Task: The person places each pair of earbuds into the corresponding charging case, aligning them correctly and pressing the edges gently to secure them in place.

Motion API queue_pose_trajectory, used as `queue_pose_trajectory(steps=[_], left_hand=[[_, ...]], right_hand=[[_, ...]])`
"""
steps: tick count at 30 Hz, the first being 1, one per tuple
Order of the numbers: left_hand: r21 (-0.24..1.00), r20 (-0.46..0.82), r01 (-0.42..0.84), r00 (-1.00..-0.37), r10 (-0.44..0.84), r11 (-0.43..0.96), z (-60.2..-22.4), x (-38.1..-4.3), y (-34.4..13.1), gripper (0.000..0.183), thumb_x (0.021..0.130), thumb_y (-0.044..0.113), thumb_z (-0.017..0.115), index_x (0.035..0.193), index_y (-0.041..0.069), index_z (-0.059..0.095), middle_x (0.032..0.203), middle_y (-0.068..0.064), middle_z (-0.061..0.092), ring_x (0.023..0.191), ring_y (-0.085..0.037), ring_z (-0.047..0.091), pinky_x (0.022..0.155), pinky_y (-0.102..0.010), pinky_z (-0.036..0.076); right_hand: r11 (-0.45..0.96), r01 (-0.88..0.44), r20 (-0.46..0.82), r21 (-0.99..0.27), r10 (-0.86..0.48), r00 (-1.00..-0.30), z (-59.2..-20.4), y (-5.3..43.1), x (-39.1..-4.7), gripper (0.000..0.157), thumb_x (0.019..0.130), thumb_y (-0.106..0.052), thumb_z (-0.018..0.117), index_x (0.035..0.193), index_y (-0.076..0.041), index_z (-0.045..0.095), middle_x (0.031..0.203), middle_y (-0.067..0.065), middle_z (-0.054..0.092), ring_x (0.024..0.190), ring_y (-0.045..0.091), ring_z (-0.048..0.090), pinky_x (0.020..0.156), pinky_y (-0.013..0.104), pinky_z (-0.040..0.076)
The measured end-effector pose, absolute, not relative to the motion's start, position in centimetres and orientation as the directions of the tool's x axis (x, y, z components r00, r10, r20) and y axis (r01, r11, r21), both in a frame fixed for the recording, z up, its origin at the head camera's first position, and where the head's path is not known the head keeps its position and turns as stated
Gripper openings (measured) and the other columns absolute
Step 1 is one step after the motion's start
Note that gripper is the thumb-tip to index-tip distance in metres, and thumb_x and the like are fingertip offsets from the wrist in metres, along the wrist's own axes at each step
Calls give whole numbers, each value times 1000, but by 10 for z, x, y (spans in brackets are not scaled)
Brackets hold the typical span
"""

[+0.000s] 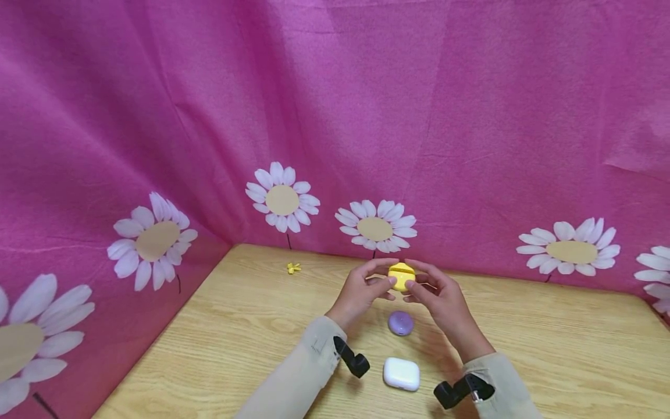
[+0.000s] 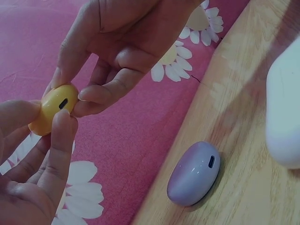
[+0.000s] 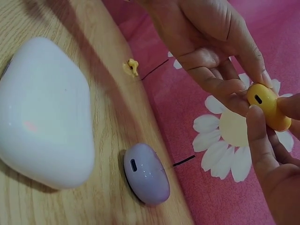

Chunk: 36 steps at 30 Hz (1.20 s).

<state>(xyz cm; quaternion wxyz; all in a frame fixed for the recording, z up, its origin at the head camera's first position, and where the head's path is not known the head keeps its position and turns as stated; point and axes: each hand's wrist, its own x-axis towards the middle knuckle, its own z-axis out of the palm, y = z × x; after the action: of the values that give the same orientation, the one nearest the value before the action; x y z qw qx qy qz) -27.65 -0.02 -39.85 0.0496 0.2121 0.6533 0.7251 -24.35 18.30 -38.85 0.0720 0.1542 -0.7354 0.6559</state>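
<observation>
Both hands hold a small yellow earbud case above the far part of the table. My left hand pinches its left side, and my right hand pinches the right side. In the head view a darker band crosses the case beneath its top, and the lid looks partly raised. Its charging port faces the wrist cameras, as the left wrist view shows on the yellow case. Whether anything lies inside is hidden. Nearer than the hands, a purple rounded case rests on the table.
A white case lies closest to me, between the forearms. Small yellow earbuds sit at the table's far left. A pink cloth with daisies hangs behind and to the left of the wooden table.
</observation>
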Motion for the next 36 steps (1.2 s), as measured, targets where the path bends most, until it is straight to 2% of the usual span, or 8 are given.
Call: queue_pose_trajectory(steps=[8,14,30,36], left_hand=[[974,222,195,-910,349,-112,-397,-276,-1,38,90,15,69,126,23,63,114,-15,58,90,-19,68,78,-39,56],[976,218,197,-912,349,-95,-398,-276,0,43,90,16,70,131,16,59,113,-12,58,91,-18,68,80,-40,56],[982,186,173,-927,325,-71,-397,-277,0,42,89,15,71,129,19,61,109,-6,60,93,-20,68,80,-41,56],[981,193,181,-927,322,-66,-396,-277,1,45,89,15,71,132,15,59,109,-5,61,92,-19,68,77,-37,57]], right_hand=[[98,-315,302,-944,-130,-944,-388,183,-243,46,94,-12,64,137,-7,51,111,27,58,91,24,66,77,35,57],[92,-312,300,-946,-125,-946,-388,183,-243,47,93,-11,64,138,-7,50,111,27,58,90,19,65,77,35,57],[102,-286,275,-953,-109,-955,-386,183,-243,48,92,-7,64,138,-5,49,112,22,57,90,16,65,77,34,57],[99,-294,283,-951,-107,-953,-386,183,-243,48,93,-7,64,138,-2,48,109,22,57,87,16,66,77,34,57]])
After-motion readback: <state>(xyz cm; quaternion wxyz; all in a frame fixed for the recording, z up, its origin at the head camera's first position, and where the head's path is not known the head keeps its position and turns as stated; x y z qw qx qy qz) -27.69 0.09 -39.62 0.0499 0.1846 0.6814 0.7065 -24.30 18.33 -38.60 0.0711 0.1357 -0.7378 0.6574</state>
